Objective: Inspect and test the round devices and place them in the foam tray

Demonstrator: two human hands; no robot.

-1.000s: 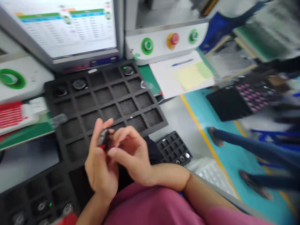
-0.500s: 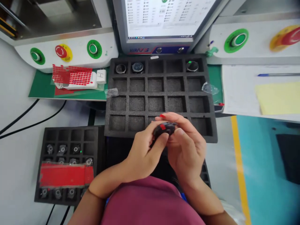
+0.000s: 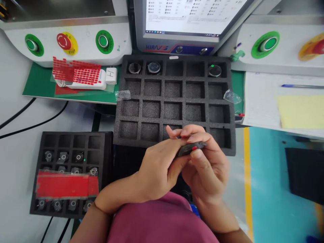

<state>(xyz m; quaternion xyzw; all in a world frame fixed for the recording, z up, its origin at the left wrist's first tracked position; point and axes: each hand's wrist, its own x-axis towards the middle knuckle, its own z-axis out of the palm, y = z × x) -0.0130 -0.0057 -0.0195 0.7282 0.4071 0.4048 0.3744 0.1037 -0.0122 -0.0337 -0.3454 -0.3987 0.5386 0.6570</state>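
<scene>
A black watch case [image 3: 189, 148] with a small red sticker on its side edge is between my hands, over the front of the foam tray. My left hand [image 3: 159, 168] grips it from the left, thumb below and the other fingers behind it. From the right, my right hand [image 3: 210, 165] pinches it, the thumb against the edge by the sticker and the fingers along the far side. The watch is seen edge-on, so its face does not show. More red shows near my right fingertips, partly hidden.
The black foam tray [image 3: 152, 109] holds 3 round watches in its back row. At lower left, another foam tray [image 3: 93, 141] holds several watches under a red sheet [image 3: 63, 185]. Red sticker sheets [image 3: 86, 74] lie by a white plug [image 3: 111, 76]. A monitor [image 3: 177, 44] stands behind.
The watch has turned edge-on and shifted slightly right, its red sticker now by my right thumb. Both hands moved a little right and my right fingers shifted round the watch. The view tilted slightly.
</scene>
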